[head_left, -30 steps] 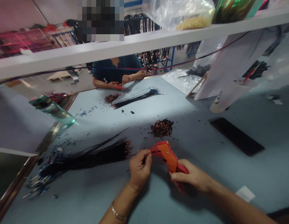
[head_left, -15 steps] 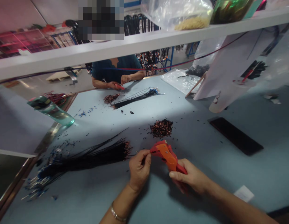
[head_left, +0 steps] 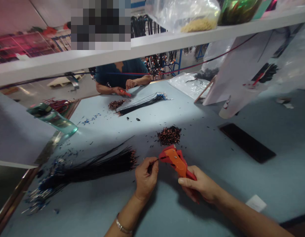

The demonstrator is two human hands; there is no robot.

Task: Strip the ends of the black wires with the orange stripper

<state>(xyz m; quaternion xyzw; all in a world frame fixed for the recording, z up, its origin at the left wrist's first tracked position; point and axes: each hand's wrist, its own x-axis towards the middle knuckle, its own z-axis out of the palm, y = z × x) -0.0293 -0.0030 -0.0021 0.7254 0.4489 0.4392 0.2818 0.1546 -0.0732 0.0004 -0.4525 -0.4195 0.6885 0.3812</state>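
Note:
My right hand [head_left: 200,184] is closed round the handles of a red and orange wire stripper [head_left: 175,159]. Close to the tool's jaws, my left hand [head_left: 147,176] pinches a thin black wire [head_left: 156,160] whose end reaches the jaws. Left of that hand lies a thick bundle of black wires [head_left: 100,166], with bare copper ends on the right and blue and silvery ends on the left. Just beyond the stripper is a heap of short black and copper offcuts [head_left: 169,135].
Across the table a co-worker's hands [head_left: 125,89] hold a red tool, near a second wire bundle [head_left: 145,103]. A water bottle [head_left: 54,120] stands tilted in view at left. A dark phone [head_left: 247,142] lies at right. A white shelf [head_left: 142,44] spans above.
The whole view has shifted slightly. The stripper's head sits a little farther from my left fingertips, and more of the wire shows between them.

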